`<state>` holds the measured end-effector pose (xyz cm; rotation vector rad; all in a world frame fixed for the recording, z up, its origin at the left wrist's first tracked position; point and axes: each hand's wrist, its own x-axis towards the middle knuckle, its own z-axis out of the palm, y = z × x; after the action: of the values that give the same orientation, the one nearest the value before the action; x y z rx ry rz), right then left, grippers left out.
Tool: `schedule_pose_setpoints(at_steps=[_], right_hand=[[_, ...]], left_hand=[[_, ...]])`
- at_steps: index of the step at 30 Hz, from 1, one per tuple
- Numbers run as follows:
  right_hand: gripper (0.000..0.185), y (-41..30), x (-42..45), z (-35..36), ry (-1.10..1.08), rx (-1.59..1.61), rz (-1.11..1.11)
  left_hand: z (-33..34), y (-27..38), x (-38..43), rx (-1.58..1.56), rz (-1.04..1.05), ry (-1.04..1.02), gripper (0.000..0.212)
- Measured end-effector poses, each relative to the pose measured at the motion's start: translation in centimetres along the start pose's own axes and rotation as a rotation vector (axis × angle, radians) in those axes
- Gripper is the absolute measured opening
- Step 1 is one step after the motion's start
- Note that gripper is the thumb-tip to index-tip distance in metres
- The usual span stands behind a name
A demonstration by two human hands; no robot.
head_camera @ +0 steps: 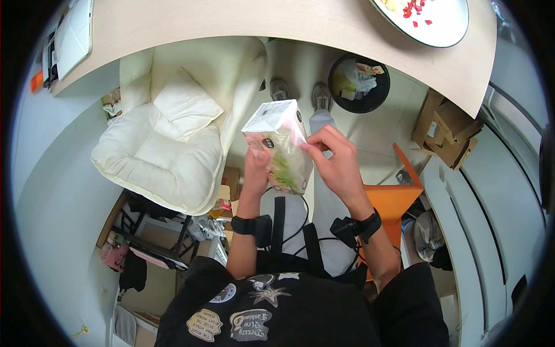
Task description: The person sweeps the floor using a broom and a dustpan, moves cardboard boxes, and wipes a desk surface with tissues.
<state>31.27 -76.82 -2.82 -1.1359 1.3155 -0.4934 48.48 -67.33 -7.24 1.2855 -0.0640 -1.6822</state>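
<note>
In front of my body, above my lap, a soft plastic-wrapped pack, apparently of paper tissues, is held up at a tilt. It has a white end and a pink and green print. My left hand grips it from the left side, the thumb on the printed face and the other fingers hidden behind. With thumb and forefinger, my right hand pinches something thin and pale at the pack's right side. Whether this is wrapper film or tissue is hard to tell. Both wrists wear black straps with small devices.
A pale wooden table curves ahead, bearing a plate with chopped red pieces. Below it stands a black trash bin. A cream cushioned chair is left, an orange chair right. Cardboard boxes lie further right.
</note>
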Motion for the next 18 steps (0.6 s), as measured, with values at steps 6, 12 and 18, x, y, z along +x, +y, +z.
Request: schedule_pose_setpoints(at_steps=[6,12,18], right_hand=[[0.009,-1.4,-0.6,-0.8,-0.018,-0.073,-0.115],[0.013,-3.3,-1.7,-2.1,-0.068,-0.106,-0.154],[0.032,-2.6,-1.9,-2.3,-0.139,0.56,0.182]], left_hand=[[-1.2,-1.2,0.1,-0.202,-0.062,0.024,0.086],[-2.0,-0.8,0.2,-0.268,-0.072,0.04,0.09],[-2.0,-0.4,-0.3,-0.143,-0.01,-0.045,0.093]])
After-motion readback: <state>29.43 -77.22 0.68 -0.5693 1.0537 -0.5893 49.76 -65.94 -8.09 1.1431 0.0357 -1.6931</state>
